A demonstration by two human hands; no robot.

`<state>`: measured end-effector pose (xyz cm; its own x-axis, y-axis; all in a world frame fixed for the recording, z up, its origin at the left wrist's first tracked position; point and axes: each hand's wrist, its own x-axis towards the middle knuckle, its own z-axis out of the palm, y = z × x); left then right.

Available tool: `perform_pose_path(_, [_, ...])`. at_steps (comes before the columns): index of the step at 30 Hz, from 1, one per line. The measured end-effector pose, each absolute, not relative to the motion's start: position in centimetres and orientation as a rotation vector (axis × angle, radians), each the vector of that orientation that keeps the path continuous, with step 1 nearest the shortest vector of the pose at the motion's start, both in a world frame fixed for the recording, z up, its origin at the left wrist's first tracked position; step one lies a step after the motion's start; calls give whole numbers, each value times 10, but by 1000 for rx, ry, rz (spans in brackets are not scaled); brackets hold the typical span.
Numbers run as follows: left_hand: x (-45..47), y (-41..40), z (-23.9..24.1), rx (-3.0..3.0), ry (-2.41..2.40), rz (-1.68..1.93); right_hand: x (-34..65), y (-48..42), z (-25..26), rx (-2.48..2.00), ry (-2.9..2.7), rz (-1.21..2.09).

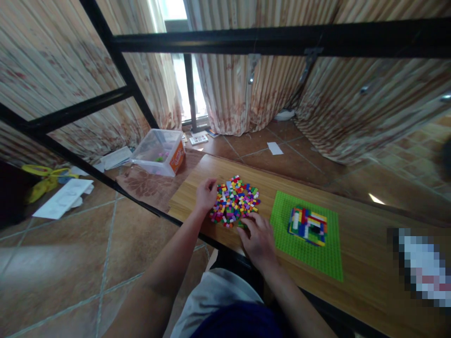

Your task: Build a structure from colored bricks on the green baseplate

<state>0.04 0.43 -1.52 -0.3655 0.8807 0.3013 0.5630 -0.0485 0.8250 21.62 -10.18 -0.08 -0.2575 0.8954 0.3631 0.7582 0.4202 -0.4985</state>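
A heap of small coloured bricks (235, 200) lies on the wooden table (369, 244). My left hand (206, 194) rests at the heap's left edge with its fingers curled; whether they hold a brick is hidden. My right hand (259, 237) lies palm down at the heap's near right edge, its fingertips reaching into the bricks. To the right sits a green baseplate (329, 256) with a low, flat, multicoloured brick build (307, 226) on it.
A clear plastic box (159, 152) with an orange label stands on a brown cloth on the tiled floor at the left. Papers lie on the floor. A black metal frame crosses above, with curtains behind it. A pixelated patch covers the lower right.
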Motion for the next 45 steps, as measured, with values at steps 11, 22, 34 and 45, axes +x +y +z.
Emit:
perform_pose_path(11, [-1, 4, -13, 1538, 1905, 1377, 210, -105, -3, -1297, -2051, 324])
perform_pose_path(22, [-7, 7, -16, 1558, 1893, 1379, 206, -104, -7, -1293, -2110, 360])
perform_pose_path(34, [-7, 5, -9, 1556, 1910, 1349, 211, -113, 2, -1281, -1896, 469])
perform_pose_path(45, [-8, 7, -12, 1554, 1925, 1333, 220, -104, 4, -1380, -1798, 545])
